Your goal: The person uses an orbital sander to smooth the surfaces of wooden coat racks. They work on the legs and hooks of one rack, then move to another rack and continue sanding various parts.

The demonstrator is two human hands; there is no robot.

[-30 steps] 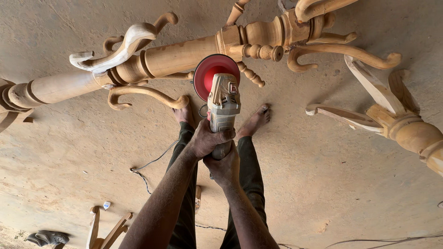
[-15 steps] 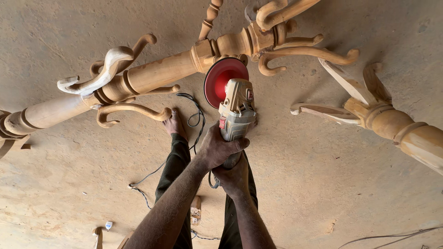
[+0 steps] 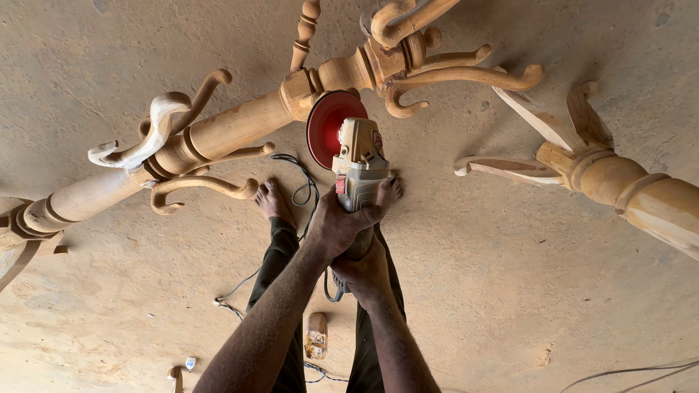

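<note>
Holding the grinder (image 3: 358, 164) tight with the left hand (image 3: 336, 222) in front and the right hand (image 3: 364, 273) behind keeps it steady, so its red disc (image 3: 325, 127) sits just beside the wooden post (image 3: 240, 124) lying on the floor (image 3: 510, 276).

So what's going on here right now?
A person stands barefoot on a dusty floor, holding an angle grinder with both hands: the left hand grips the body, the right hand the rear handle. Its red disc sits beside a turned wooden post with curved hooks, lying on the floor; whether it touches the wood is unclear. A second carved post lies to the right. A cord trails near the feet.
</note>
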